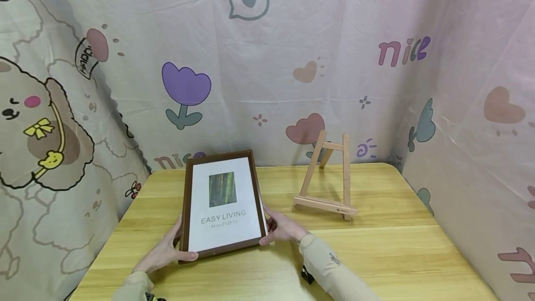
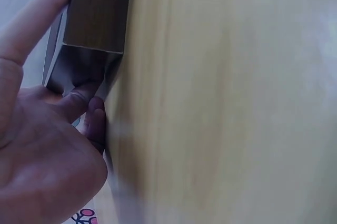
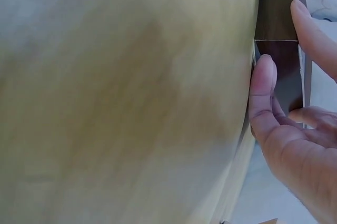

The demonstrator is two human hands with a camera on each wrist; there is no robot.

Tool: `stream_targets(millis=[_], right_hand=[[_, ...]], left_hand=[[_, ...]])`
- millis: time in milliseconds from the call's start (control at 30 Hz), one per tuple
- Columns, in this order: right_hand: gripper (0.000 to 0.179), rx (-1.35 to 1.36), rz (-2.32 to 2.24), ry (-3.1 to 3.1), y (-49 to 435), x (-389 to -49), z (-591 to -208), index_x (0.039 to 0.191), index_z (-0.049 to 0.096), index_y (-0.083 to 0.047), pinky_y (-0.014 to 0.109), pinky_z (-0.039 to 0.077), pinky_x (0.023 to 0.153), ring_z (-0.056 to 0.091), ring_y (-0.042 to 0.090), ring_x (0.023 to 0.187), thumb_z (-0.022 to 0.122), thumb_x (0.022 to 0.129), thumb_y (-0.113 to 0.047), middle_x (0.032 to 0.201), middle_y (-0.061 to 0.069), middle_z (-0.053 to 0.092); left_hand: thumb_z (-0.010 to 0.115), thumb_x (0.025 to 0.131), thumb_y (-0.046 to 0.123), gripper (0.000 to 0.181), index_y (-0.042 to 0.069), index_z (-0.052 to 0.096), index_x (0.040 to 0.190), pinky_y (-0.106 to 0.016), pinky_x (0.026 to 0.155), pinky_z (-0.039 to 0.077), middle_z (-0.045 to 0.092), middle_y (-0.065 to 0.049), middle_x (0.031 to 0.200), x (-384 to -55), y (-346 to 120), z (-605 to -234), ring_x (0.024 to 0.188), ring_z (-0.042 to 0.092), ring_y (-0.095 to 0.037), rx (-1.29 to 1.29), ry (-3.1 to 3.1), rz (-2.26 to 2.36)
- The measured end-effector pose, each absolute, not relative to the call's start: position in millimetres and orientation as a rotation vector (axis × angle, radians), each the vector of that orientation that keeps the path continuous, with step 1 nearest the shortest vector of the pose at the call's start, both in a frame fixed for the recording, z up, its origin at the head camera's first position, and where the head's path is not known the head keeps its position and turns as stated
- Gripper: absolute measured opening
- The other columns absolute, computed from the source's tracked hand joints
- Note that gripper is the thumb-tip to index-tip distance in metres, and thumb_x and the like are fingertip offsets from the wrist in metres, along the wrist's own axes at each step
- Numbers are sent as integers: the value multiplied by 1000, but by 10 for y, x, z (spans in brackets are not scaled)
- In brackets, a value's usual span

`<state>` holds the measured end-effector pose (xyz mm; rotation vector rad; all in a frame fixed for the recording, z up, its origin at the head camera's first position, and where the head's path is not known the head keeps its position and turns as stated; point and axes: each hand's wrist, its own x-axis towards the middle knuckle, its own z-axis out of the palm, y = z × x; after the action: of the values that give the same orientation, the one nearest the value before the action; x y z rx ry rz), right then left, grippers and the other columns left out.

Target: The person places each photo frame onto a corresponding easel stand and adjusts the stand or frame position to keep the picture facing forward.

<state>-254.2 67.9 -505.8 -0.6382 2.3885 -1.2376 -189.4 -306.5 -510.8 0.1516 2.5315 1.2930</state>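
Observation:
A brown picture frame (image 1: 218,212) with a white insert, a small green picture and the words "EASY LIVING" is at the left of the table. My left hand (image 1: 164,248) grips its lower left corner, thumb on the front border. At the lower right corner my right hand (image 1: 282,226) holds it the same way. In the left wrist view the left fingers (image 2: 84,95) curl against the side of the frame (image 2: 97,19). The right wrist view has the right thumb (image 3: 310,37) on the front edge and a fingertip (image 3: 262,74) near the tabletop side.
A small wooden easel (image 1: 346,175) stands open to the right of the frame, its ledge (image 1: 323,204) facing me. Both rest on a light wood table (image 1: 376,254). Printed cloth (image 1: 267,59) hangs behind and along both sides.

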Motion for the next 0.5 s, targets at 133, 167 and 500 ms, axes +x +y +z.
stream_targets(millis=[133, 167, 500], right_hand=[[119, -634, -1244, 2386, 670, -2523, -5053, 163, 15, -19, 24, 51, 69, 58, 14, 78, 90, 72, -12, 90, 6, 65], [119, -635, -1245, 2388, 668, -2520, -5050, 163, 15, -18, 24, 51, 69, 58, 14, 78, 90, 72, -12, 90, 7, 65], [118, -658, -1295, 2394, 683, -2498, -4993, 163, 11, -12, 22, 53, 70, 58, 14, 78, 88, 73, -10, 93, 8, 62]], left_hand=[[89, 74, 28, 139, 6, -20, 158, -77, 114, 14, -8, -35, 164, -1886, -3052, -5104, 149, 10, -59, 126, 2529, 1313], [89, 74, 27, 139, 6, -20, 158, -77, 114, 14, -9, -35, 164, -1885, -3051, -5103, 149, 9, -59, 127, 2533, 1316], [90, 71, 19, 138, 14, -15, 161, -81, 111, 9, -4, -30, 167, -1886, -2988, -5098, 149, 7, -57, 218, 2590, 1470]])
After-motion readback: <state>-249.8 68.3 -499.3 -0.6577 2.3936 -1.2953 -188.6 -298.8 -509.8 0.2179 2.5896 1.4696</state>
